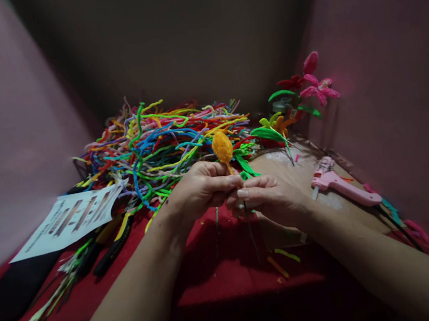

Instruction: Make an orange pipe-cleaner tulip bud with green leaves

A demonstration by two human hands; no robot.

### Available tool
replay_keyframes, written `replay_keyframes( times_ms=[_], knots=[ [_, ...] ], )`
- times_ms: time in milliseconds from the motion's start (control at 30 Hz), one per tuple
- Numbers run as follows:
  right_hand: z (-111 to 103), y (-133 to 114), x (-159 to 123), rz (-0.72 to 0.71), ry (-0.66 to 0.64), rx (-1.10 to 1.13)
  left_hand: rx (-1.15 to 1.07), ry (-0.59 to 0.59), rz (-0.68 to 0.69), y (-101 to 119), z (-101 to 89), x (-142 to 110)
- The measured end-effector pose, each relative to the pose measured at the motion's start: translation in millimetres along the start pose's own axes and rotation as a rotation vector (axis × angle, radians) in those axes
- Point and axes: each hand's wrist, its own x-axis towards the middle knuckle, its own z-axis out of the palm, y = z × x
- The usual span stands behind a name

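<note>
An orange fuzzy pipe-cleaner flower bud (222, 147) stands upright above my hands. My left hand (207, 185) is closed, pinching the orange stem just below the bud. Touching it from the right, my right hand (268, 196) is closed too, thumb and fingers pressed together low on the same stem. Thin dark wires (251, 231) hang below my fingers. A curl of green pipe cleaner (248, 175) shows right above my right fingertips; whether it is joined to the stem I cannot tell.
A large heap of coloured pipe cleaners (157, 141) lies behind my hands. A pink glue gun (343, 186) rests on a board at the right, near finished fuzzy flowers (319, 89). Pliers (117, 240), a printed sheet (69, 220) and loose stems (55, 300) lie left on red cloth (213, 280).
</note>
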Motion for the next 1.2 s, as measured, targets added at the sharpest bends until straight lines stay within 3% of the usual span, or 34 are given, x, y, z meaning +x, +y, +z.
replay_keyframes(
  times_ms=[67,167,333,567,767,1067,1200],
  knots=[
    [-0.3,1.7,0.2,-0.042,-0.014,-0.009,-0.031,-0.021,0.001,1.0,0.0,-1.0],
    [-1.2,2.8,1.1,-0.121,0.009,-0.039,-0.054,0.049,0.002,0.6,4.4,-0.3],
    [-0.9,1.2,1.9,-0.128,0.049,-0.116,0.024,0.126,0.032,-2.2,7.9,3.2],
    [0.9,0.2,1.6,-0.101,-0.066,0.044,-0.094,-0.06,-0.001,1.1,-1.4,0.9],
    [0.9,-2.9,-2.3,-0.01,-0.045,0.007,-0.182,-0.137,-0.056,2.2,-2.0,-1.7],
    [-1.1,1.8,2.8,-0.103,0.059,0.006,0.037,0.09,0.043,-1.6,5.5,3.1],
    [0.0,1.3,1.7,-0.083,0.06,-0.046,0.071,0.058,0.037,-3.2,2.1,3.6]
  ],
)
